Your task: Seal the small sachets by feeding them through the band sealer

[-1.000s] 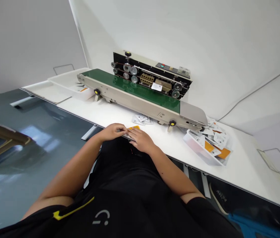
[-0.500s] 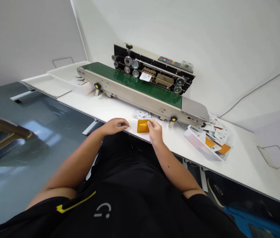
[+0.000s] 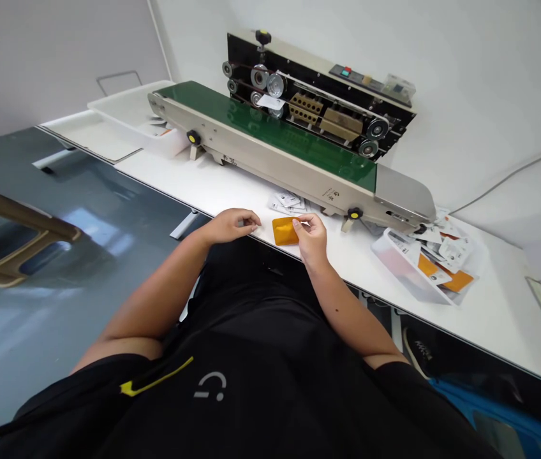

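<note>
My right hand (image 3: 312,239) pinches a small orange sachet (image 3: 284,231) by its right edge, thumb on top, just above the white table's front edge. To the left of the sachet is my left hand (image 3: 233,225), its fingers loosely curled and a gap showing between thumb and forefinger. Nothing clear is in it. Behind the sachet, several white printed sachets (image 3: 289,201) lie on the table under the conveyor. A white sachet (image 3: 271,102) stands at the rollers of the band sealing machine (image 3: 318,95), over the green conveyor belt (image 3: 270,140).
A clear plastic bin (image 3: 402,268) of white and orange sachets stands at the right on the white table (image 3: 495,306). Another white bin (image 3: 122,131) with a few sachets sits under the belt's left end. A brown stool (image 3: 22,236) stands on the floor at left.
The white sachet in the sealing machine has travelled left along the belt to the rollers. My view has shifted; my right hand still holds the orange sachet, and my left hand stays beside it.
</note>
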Motion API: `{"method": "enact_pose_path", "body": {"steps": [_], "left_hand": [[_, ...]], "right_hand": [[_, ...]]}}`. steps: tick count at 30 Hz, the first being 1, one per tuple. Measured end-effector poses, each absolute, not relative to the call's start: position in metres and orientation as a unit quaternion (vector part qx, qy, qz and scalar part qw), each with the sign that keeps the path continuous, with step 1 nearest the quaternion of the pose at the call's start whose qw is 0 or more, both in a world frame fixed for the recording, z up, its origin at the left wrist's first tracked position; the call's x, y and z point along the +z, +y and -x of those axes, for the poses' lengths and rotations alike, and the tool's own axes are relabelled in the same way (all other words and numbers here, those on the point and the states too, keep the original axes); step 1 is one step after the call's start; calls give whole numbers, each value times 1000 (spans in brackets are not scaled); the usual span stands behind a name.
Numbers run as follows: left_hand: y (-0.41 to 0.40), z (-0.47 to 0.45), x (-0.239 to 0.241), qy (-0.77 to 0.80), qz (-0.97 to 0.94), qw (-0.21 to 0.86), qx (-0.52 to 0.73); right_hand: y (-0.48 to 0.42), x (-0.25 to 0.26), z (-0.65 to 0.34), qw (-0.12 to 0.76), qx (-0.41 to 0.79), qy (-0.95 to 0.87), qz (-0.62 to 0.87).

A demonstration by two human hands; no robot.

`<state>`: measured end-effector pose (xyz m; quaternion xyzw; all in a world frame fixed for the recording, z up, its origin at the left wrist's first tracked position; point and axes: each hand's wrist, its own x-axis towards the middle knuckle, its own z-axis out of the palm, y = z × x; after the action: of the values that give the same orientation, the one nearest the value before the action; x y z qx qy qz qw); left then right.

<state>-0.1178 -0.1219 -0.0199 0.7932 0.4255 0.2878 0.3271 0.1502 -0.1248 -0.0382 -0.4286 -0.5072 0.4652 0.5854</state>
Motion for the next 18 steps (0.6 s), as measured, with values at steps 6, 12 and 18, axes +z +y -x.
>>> {"method": "enact_pose_path", "body": {"steps": [6,12,18], "left_hand": [[-123,118,-17,417,-796,333,286],[-124,116,-14,390,-828,294,275],[-125,114,-17,384,-841,263,274]], "right_hand": [[-126,-37,-151,570,452,-531,436],[-129,-38,-146,486,439,-611,444],[-135,-33,-144,444,403,-669,440]]}}
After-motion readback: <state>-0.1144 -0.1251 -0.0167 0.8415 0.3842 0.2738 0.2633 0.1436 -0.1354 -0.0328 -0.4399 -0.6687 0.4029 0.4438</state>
